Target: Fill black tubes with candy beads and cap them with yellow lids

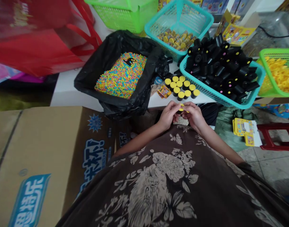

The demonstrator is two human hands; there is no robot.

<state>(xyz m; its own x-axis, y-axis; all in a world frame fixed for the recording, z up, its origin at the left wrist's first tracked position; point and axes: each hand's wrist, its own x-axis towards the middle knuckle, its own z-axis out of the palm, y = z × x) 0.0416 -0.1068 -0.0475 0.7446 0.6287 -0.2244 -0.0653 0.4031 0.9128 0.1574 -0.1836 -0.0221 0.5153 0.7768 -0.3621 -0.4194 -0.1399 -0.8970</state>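
Note:
Close to my body, just off the table's front edge, my left hand [168,114] and my right hand [193,116] meet around a small black container with a yellow lid [181,109]. Both thumbs press on the yellow top, and the fingers hide most of its body. Beyond my hands, several black containers with yellow lids [181,95] stand upright in a cluster. Small printed yellow-orange packets [164,91] lie to the left of that cluster. A turquoise basket [217,92] behind it is heaped with black cylinders [220,67].
At left, a black-bag-lined bin [144,90] holds small coloured beads or candies [123,75]. A second turquoise basket [156,36] contains filled tubes. On the right is a green basket [267,75] of yellow rings. A large cardboard box [37,135] and a red stool [272,135] flank me.

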